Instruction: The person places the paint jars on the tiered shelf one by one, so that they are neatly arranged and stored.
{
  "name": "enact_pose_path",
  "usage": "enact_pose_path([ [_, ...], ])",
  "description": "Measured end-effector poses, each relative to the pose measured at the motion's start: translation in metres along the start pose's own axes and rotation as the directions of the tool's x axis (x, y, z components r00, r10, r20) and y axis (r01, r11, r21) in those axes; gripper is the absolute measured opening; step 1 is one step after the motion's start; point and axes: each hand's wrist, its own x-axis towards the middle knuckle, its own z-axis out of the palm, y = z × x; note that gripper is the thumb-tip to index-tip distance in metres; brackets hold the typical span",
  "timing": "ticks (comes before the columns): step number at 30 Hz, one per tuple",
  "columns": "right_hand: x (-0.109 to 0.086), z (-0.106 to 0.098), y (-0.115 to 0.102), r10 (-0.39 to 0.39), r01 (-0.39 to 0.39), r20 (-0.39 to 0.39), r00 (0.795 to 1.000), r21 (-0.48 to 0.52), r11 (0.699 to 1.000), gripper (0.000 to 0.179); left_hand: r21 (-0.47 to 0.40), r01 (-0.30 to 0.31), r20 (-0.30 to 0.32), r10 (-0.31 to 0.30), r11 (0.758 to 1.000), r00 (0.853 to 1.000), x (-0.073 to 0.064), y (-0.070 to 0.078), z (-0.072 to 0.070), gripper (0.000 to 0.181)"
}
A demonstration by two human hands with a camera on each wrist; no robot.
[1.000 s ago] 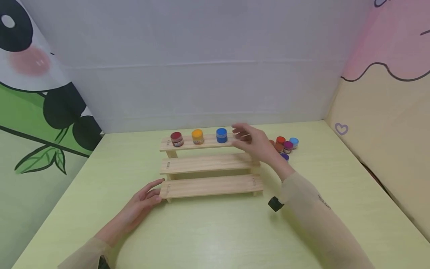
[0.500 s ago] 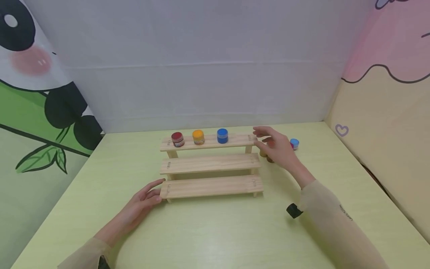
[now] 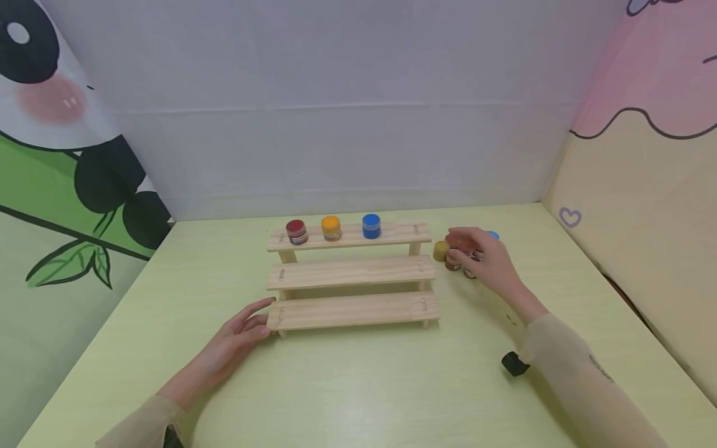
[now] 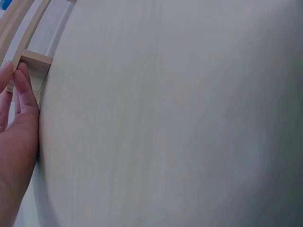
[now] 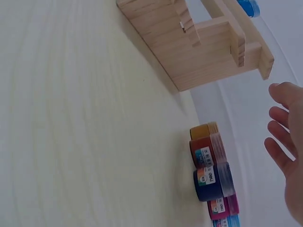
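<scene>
A three-tier wooden rack (image 3: 351, 271) stands mid-table. On its top board sit a dark red paint jar (image 3: 297, 232), a yellow-orange jar (image 3: 331, 229) and a blue jar (image 3: 371, 226). My left hand (image 3: 238, 339) holds the left end of the lowest board, thumb in front and fingers behind. To the rack's right, my right hand (image 3: 486, 261) hovers over a cluster of paint jars, fingers apart and loosely bent, partly hiding them. A mustard-yellow jar (image 3: 440, 251) and a brown jar (image 3: 452, 264) show beside it. A dark blue jar (image 5: 208, 183) appears in the right wrist view.
The clustered jars also include a magenta jar (image 5: 218, 207) and a light blue jar (image 3: 493, 235). A pale wall (image 3: 347, 155) rises behind the table (image 3: 347, 386). Printed panels (image 3: 633, 249) flank both sides.
My right hand has moved from beside the top board, rightward and slightly nearer, to over the jar cluster. My left hand and the three jars on the rack have stayed put.
</scene>
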Motion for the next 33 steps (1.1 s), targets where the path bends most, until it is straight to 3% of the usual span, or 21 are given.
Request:
enact_pose_path([
  [9, -0.013, -0.006, 0.017, 0.031, -0.029, 0.028, 0.999, -0.086, 0.996, 0.032, 0.004, 0.009, -0.002, -0.009, 1.0, 1.0, 0.0, -0.001, 0.0, 0.066],
  [15, -0.017, -0.01, 0.026, 0.071, -0.065, 0.07, 0.995, -0.094, 0.993, 0.036, -0.009, 0.004, -0.004, -0.004, 1.0, 1.0, 0.0, 0.0, 0.0, 0.066],
  [33, -0.02, -0.018, 0.035, 0.202, -0.172, 0.212, 0.956, -0.15, 0.974, 0.043, 0.0, -0.008, 0.0, 0.008, 1.0, 1.0, 0.001, -0.002, 0.0, 0.065],
])
